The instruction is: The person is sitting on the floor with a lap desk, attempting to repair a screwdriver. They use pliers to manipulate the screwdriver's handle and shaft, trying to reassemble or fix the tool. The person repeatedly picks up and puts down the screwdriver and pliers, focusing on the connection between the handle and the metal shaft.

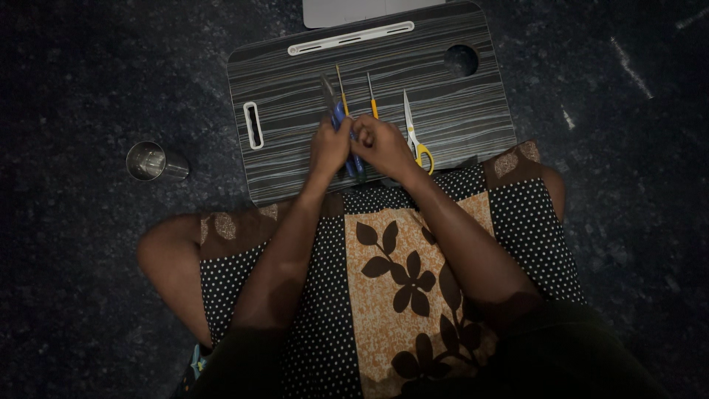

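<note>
My left hand (329, 146) and my right hand (379, 144) meet over a striped lap table (458, 111). Both grip a blue-handled tool (341, 122) whose metal jaws point away from me and whose handles run down between the hands. Right of it lie a thin yellow-handled tool (343, 92), another thin yellow-handled tool (372, 100) and scissors (413, 133) with yellow handles, all pointing away. My right hand partly covers the scissors' handle end.
A shiny steel cup (151, 161) stands on the dark floor to the left of the table. A white flat object (354, 10) lies beyond the table's far edge. My crossed legs in patterned cloth (399, 281) sit under the near edge.
</note>
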